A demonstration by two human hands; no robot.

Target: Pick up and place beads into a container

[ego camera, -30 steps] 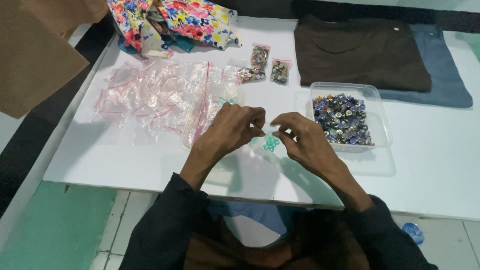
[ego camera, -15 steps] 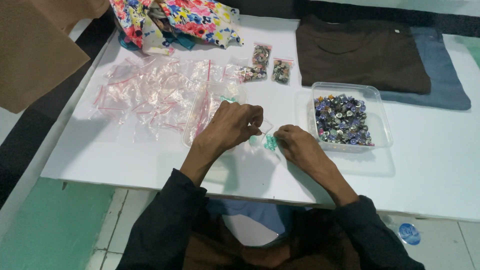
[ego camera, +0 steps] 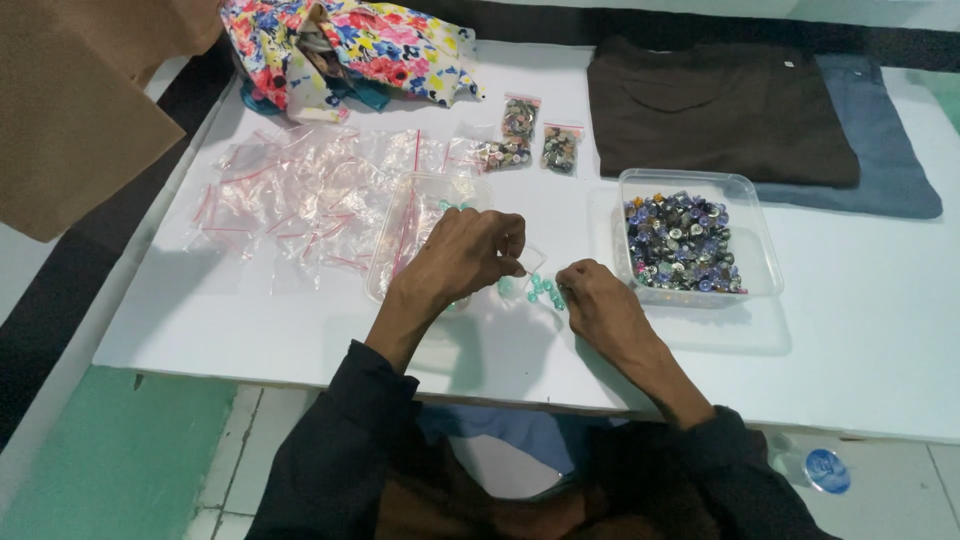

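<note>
Both hands, the left hand [ego camera: 465,255] pinching a small clear bag [ego camera: 528,262] and the right hand [ego camera: 598,305] fingering hard-to-make-out teal beads [ego camera: 545,290], work beside a clear tub [ego camera: 760,250] on the white surface [ego camera: 860,340].

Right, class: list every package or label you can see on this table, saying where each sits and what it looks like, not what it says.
Empty zip bags: heaped at table's left, clear with red strips.
Two filled small bags: top centre, clear, packed with dark buttons.
Clear plastic tub: right of the hands, rectangular, holding mixed bluish buttons.
Small clear bag: pinched by the left hand, beside teal buttons by the right hand.
Neck label: tiny white tag on the brown shirt.
</note>
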